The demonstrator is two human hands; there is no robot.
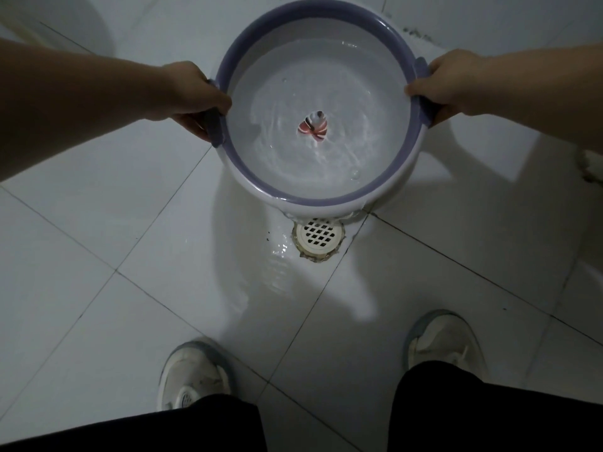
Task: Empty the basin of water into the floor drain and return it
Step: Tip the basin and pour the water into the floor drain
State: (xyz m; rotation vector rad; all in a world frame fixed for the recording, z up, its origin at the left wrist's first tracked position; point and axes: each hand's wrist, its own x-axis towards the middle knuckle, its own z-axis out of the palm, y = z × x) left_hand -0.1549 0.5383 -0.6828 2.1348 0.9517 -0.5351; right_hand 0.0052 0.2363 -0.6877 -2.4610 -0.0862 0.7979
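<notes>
A round white basin (261, 177) with a purple rim hangs tilted toward me just above the floor drain (319, 235). Rippling water fills its bottom, and a red and white picture shows at the centre. My left hand (192, 93) grips the purple handle on the basin's left side. My right hand (443, 81) grips the handle on its right side. The near rim sits right over the far edge of the round white drain grate. Water spreads on the tiles to the left of the drain.
The floor is white tile (98, 223) with dark grout lines. My two white shoes (192, 376) (440, 340) stand apart below the drain, with dark trouser legs at the bottom edge. Dark marks (590, 168) lie on the floor at the right edge.
</notes>
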